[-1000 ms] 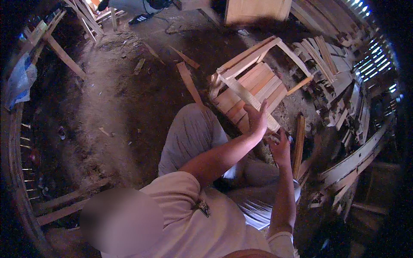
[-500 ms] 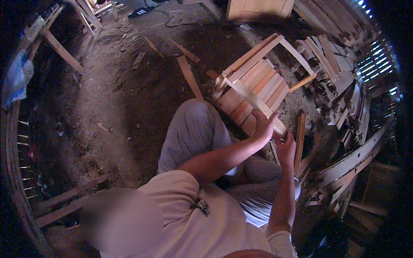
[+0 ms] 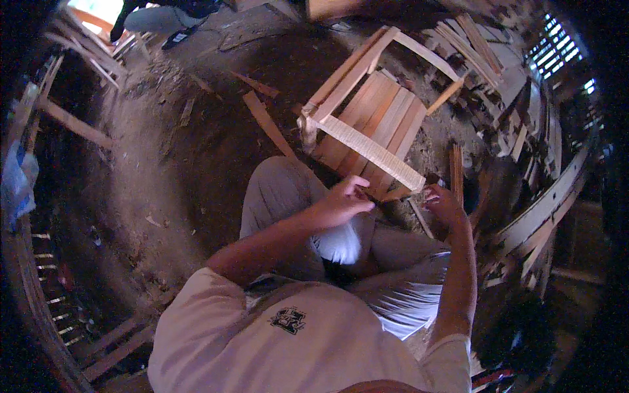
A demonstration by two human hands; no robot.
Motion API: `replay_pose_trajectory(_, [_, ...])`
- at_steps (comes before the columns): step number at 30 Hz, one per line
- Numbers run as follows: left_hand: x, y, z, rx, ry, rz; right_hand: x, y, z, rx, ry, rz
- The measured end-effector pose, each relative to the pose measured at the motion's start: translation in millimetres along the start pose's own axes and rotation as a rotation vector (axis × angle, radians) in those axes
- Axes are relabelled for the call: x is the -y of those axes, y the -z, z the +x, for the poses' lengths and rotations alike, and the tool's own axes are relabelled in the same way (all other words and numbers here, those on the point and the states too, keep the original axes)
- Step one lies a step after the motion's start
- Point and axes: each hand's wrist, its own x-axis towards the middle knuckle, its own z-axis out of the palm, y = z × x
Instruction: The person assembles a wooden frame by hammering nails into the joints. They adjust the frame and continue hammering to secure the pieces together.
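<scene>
A small wooden frame, like a stool or chair, stands tilted in front of my knees. One rail along its near side is wrapped in pale cord or strip. Reddish-brown slats show through the frame. My left hand is just below the wrapped rail and apart from it, its fingers curled in a pinch; whatever they hold is too small to make out. Beside the rail's right end is my right hand, its fingers bent inward near the corner, their contents hidden.
Loose wood strips lie on the dirt floor beyond my left knee. Scrap boards are heaped at the right, with a long curved plank nearer. At the top left is another person's leg. Upright thin sticks stand right of the frame.
My left hand has come off the wrapped rail and moved left and nearer. My right hand has shifted slightly right. The view has tilted, showing more of the other person's legs.
</scene>
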Motion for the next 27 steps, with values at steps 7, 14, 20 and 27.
replay_pose_trajectory(7, [-112, 73, 16, -0.192, -0.261, 0.112, -239, -23, 59, 0.185, -0.356, -0.691])
replay_pose_trajectory(14, [-167, 135, 122, -0.323, -0.394, 0.163, -230, -78, 66, 0.116, -0.244, -0.866])
replay_pose_trajectory(20, [-115, 157, 188, -0.476, -0.548, 0.19, -239, -71, 63, -0.005, -0.06, -0.852])
replay_pose_trajectory(27, [-83, 153, 191, -0.205, -0.119, 0.336, -170, -2, 52, -0.347, -0.305, 0.18])
